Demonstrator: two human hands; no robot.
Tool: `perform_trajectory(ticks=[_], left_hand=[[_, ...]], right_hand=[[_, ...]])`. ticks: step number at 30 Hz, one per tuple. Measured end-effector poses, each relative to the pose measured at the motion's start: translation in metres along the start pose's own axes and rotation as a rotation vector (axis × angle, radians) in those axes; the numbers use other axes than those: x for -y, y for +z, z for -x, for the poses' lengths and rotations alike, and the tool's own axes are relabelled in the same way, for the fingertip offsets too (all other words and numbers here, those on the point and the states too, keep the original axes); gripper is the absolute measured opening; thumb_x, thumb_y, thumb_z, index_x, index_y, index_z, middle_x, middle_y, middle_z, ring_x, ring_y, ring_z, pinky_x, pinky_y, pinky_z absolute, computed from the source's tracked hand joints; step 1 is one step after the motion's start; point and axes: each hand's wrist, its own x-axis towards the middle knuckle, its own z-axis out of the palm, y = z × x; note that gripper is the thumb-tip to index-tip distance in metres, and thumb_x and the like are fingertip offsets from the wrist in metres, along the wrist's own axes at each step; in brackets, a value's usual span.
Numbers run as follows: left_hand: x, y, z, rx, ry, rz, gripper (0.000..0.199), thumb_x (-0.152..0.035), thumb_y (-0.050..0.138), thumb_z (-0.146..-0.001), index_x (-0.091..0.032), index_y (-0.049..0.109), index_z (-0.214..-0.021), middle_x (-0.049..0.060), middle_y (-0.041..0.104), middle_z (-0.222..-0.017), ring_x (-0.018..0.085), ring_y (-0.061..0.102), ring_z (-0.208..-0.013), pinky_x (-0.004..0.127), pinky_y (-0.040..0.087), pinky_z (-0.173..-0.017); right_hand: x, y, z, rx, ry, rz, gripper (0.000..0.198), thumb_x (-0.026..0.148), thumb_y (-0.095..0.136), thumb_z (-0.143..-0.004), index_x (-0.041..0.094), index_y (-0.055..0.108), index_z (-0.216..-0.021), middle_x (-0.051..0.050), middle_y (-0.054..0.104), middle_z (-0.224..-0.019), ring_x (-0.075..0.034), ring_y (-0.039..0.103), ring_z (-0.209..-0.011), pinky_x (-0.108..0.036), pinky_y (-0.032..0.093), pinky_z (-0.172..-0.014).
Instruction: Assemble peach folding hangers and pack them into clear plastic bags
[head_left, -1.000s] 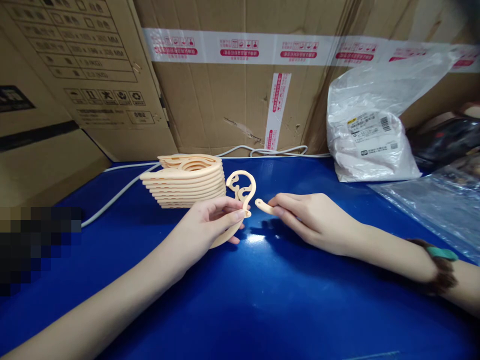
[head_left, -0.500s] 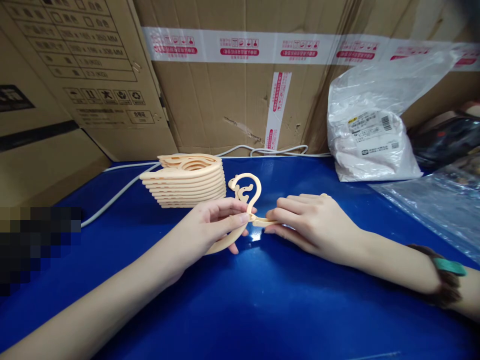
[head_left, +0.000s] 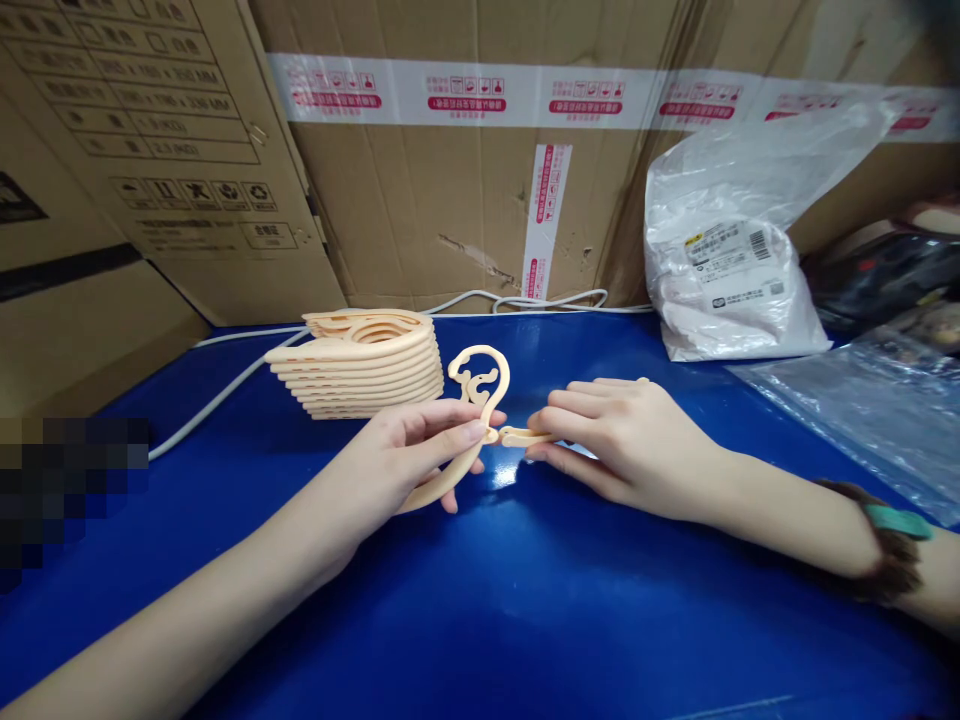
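Note:
My left hand (head_left: 420,440) is closed on a beige plastic folding hanger (head_left: 501,378), gripping it below the hook, which points up. One curved arm of it runs down under my palm. Between the fingers of my right hand (head_left: 630,445) is a slim beige hanger arm (head_left: 520,437), its far part hidden by the hand. The tip of that arm is a small gap away from the joint at the hook's base. Just behind the hook, a small curled beige piece (head_left: 480,388) shows, partly covered. A neat stack of folded beige hangers (head_left: 360,375) lies beyond my left hand.
Cardboard boxes (head_left: 420,210) stand along the back of the blue tabletop (head_left: 487,610). A white cable (head_left: 217,400) runs along the left and rear. At the back right sits a white plastic bag (head_left: 735,270) with a label, beside clear plastic film (head_left: 847,420).
The hanger arm in my right hand has come apart from the hook's base, where it was touching; a small gap shows now. The whole view has shifted slightly.

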Motion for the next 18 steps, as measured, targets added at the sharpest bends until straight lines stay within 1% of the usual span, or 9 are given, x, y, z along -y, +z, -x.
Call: perform_trajectory(ticks=[4, 10, 13, 18], left_hand=[[0.0018, 0.0008, -0.0012, 0.032, -0.005, 0.01, 0.034, -0.046, 0.069, -0.08, -0.02, 0.074, -0.102, 0.0, 0.066, -0.072, 0.008, 0.054, -0.05, 0.019, 0.046, -0.049], [0.0024, 0.0008, -0.0004, 0.082, 0.0, -0.058, 0.038, -0.048, 0.067, -0.08, -0.02, 0.074, -0.104, 0.002, 0.068, -0.07, 0.01, 0.054, -0.049, 0.023, 0.05, -0.049], [0.0022, 0.0001, -0.0001, 0.093, 0.008, -0.055, 0.038, -0.049, 0.066, -0.08, -0.019, 0.073, -0.103, 0.002, 0.067, -0.068, 0.01, 0.054, -0.048, 0.023, 0.05, -0.048], [-0.0012, 0.0021, 0.0012, 0.076, 0.018, -0.04, 0.03, -0.044, 0.067, -0.079, -0.019, 0.07, -0.095, 0.001, 0.065, -0.067, 0.01, 0.055, -0.047, 0.022, 0.049, -0.047]], right_hand=[[0.0003, 0.0065, 0.0, 0.028, -0.012, -0.02, 0.035, 0.036, 0.04, -0.101, 0.018, 0.063, -0.083, -0.002, 0.06, -0.071, -0.015, 0.051, -0.063, -0.028, 0.033, -0.061], [0.0036, 0.0054, -0.0013, 0.01, -0.03, 0.013, 0.035, 0.035, 0.04, -0.101, 0.018, 0.063, -0.082, -0.002, 0.059, -0.07, -0.015, 0.05, -0.062, -0.028, 0.032, -0.06], [0.0044, 0.0046, -0.0021, -0.021, -0.033, 0.032, 0.036, 0.035, 0.039, -0.101, 0.017, 0.064, -0.082, -0.002, 0.059, -0.069, -0.016, 0.051, -0.063, -0.028, 0.032, -0.06], [0.0058, 0.0046, -0.0022, -0.024, -0.038, 0.027, 0.037, 0.034, 0.038, -0.102, 0.017, 0.065, -0.082, -0.002, 0.059, -0.069, -0.015, 0.051, -0.062, -0.028, 0.033, -0.06]])
